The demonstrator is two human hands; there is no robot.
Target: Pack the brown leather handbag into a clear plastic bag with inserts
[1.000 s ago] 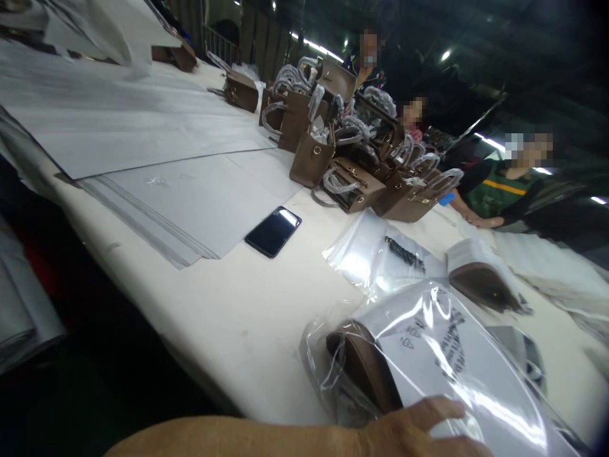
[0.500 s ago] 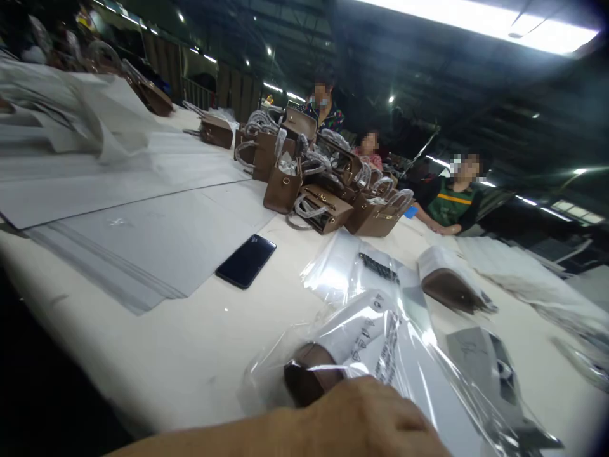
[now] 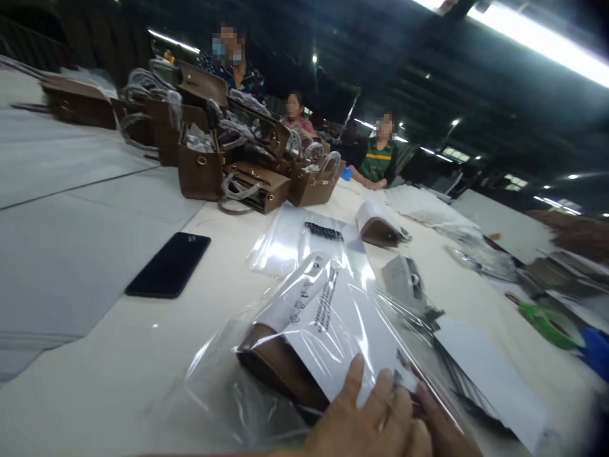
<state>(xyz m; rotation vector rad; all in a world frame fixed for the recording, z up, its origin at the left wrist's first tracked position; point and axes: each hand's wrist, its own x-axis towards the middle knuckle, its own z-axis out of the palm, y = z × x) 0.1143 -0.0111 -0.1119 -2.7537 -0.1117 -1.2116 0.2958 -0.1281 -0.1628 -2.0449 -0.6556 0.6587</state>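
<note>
My left hand [image 3: 366, 422] lies at the bottom edge with its fingers spread flat on a clear plastic bag [image 3: 228, 393]. Inside the bag sit a brown leather piece [image 3: 276, 365] and a white printed sheet [image 3: 333, 324] wrapped around it. Just right of that hand, a sliver of what looks like my right hand [image 3: 445, 435] touches the same bag; its fingers are cut off by the frame. The bag rests on the white table [image 3: 95, 393] right in front of me.
A black phone [image 3: 169, 265] lies to the left beside grey sheets [image 3: 52, 266]. Beyond are another clear bag [image 3: 290, 241], a wrapped brown piece [image 3: 380, 230] and a cluster of brown handbags [image 3: 202, 171]. Three people sit across the table. A white card [image 3: 485, 374] and green item [image 3: 547, 320] lie to the right.
The view has swung right and lower. My left hand has slid rightward along the bag, its fingers now spread on the white sheet, and a second hand has come in beside it.
</note>
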